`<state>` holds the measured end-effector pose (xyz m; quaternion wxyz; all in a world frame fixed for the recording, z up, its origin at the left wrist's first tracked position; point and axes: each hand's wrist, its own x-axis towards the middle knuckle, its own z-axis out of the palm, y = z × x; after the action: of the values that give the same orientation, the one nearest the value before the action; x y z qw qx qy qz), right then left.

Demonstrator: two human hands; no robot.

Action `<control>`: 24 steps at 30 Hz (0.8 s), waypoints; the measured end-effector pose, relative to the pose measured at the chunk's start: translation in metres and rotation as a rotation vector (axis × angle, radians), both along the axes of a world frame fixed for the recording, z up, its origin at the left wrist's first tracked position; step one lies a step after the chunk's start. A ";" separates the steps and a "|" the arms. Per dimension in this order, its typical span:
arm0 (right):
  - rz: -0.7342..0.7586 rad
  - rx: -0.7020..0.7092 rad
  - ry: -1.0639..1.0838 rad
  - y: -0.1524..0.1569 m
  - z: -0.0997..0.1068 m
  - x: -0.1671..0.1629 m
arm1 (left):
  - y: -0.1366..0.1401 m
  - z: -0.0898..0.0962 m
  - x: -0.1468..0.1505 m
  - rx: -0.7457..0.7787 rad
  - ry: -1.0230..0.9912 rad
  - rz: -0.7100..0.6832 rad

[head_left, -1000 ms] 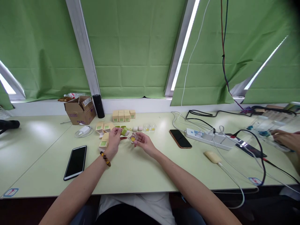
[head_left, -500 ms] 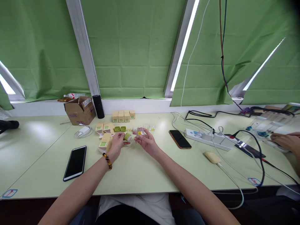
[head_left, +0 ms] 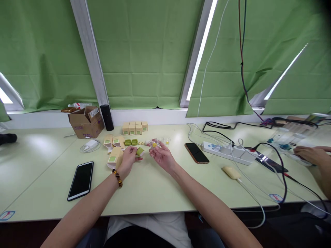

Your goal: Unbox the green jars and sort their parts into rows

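My left hand (head_left: 128, 159) is closed on a small green case (head_left: 140, 152) with a whitish side. In my right hand (head_left: 164, 156) is a clear plastic case (head_left: 154, 144) with a yellow piece inside, pinched between thumb and fingers. The two held things are close together but apart, above the table. Just behind them lie two green open trays (head_left: 131, 142), tiny yellowish pieces (head_left: 141, 142) and another clear case (head_left: 167, 140) with a yellow piece. Opened small cardboard boxes (head_left: 115, 156) stand left of my left hand.
Several closed small boxes (head_left: 134, 128) stand in a row at the back. A carton (head_left: 86, 122) and a black cylinder (head_left: 107, 117) are back left. Phones (head_left: 81, 180) (head_left: 197, 153) flank my arms. A power strip (head_left: 227, 153) with cables lies right, near another person's hand (head_left: 310, 154).
The view has shifted slightly, moving the scene a little to the left. Both hands keep their holds, and the right hand has tilted the clear case slightly.
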<state>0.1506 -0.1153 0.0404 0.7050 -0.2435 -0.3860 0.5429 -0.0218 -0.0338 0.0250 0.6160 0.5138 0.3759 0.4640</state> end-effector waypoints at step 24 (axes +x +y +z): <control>-0.629 0.202 -0.467 -0.005 0.000 -0.010 | 0.001 0.001 0.001 -0.009 0.009 0.017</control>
<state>0.1406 -0.1208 0.0408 0.7504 -0.3961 -0.4937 0.1901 -0.0209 -0.0328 0.0260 0.6127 0.5098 0.3851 0.4652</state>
